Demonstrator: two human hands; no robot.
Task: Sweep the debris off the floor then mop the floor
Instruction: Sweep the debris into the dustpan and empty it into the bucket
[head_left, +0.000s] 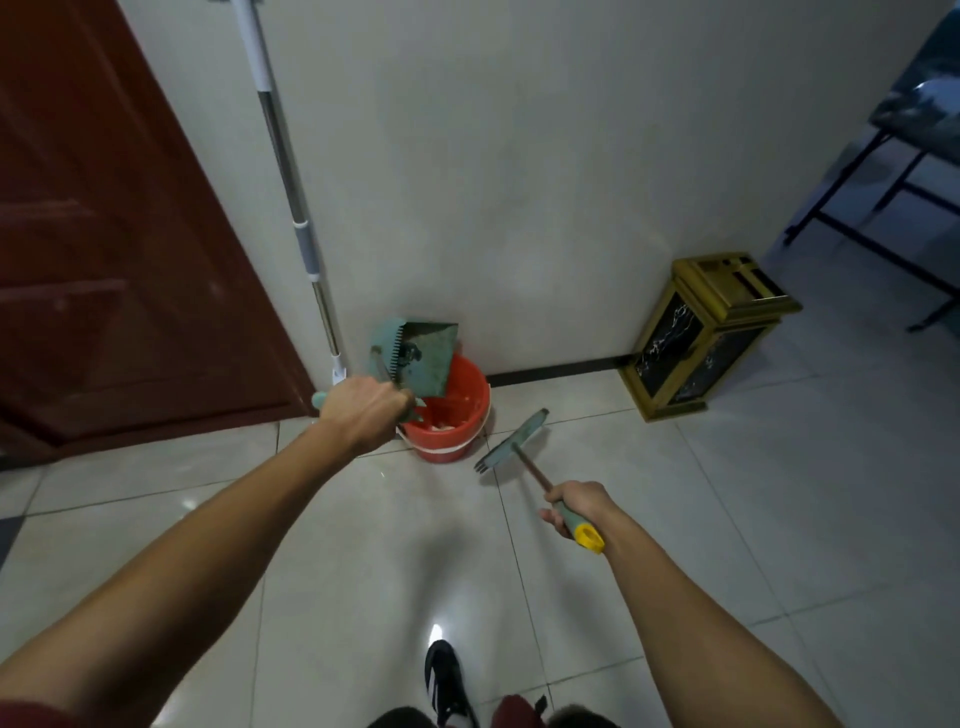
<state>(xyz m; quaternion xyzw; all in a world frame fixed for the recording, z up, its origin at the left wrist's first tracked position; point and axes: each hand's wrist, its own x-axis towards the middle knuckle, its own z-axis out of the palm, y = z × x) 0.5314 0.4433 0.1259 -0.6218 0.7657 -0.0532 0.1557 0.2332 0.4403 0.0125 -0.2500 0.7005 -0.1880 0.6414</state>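
Two tools were held at once. The dustpan (415, 358) was gripped by its handle in the left hand (363, 415), fingers curled round it, and was tipped mouth-down over the red bucket (457, 415), at about 12 o'clock from that hand. Pale scraps were seen inside the bucket; whether more debris was left in the pan could not be told. The short broom (511, 441) was gripped by the right hand (574, 506), fingers wrapped round the green grip just above its yellow end cap, with the head hanging off the floor (363, 571) at about 10 o'clock from that hand and at 4 o'clock from the bucket, near but not touching it.

Both tools were judged light, stiff plastic, easily held one-handed at the grip; the pan's toothed edge was judged unsuitable as a hold. The mop (291, 197) was leaned against the wall (519, 156) at 11 o'clock from the left hand, untouched; it was judged long and top-heavy, best taken mid-shaft. Its head was hidden behind the left hand. A gold bin (701, 338) stood at 3 o'clock from the bucket, well apart. Sweeping was judged nearly finished, mopping not yet begun.
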